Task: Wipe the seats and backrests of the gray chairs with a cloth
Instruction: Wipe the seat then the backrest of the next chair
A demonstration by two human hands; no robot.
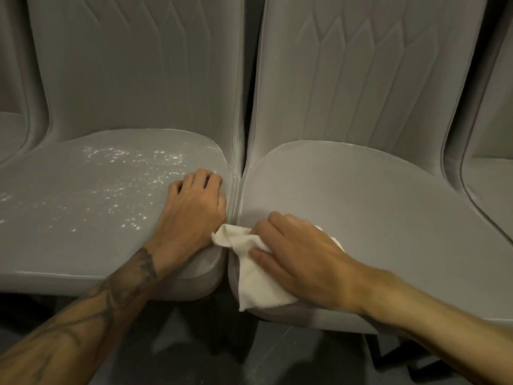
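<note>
Two gray padded chairs stand side by side, pressed close together. The left chair's seat (pixel 91 218) is speckled with white specks. The right chair's seat (pixel 374 207) looks plain. Behind the seats rise quilted backrests, the left backrest (pixel 133 65) and the right backrest (pixel 369 70). My right hand (pixel 299 257) lies flat on a white cloth (pixel 258 282) at the front left corner of the right seat, and the cloth hangs over the seat's edge. My left hand (pixel 194 207) rests on the right edge of the left seat with its fingers curled, holding nothing.
Parts of further gray chairs show at the far left (pixel 11 129) and the far right (pixel 491 173). Below the seats is a dark floor (pixel 277 362) with dark chair legs.
</note>
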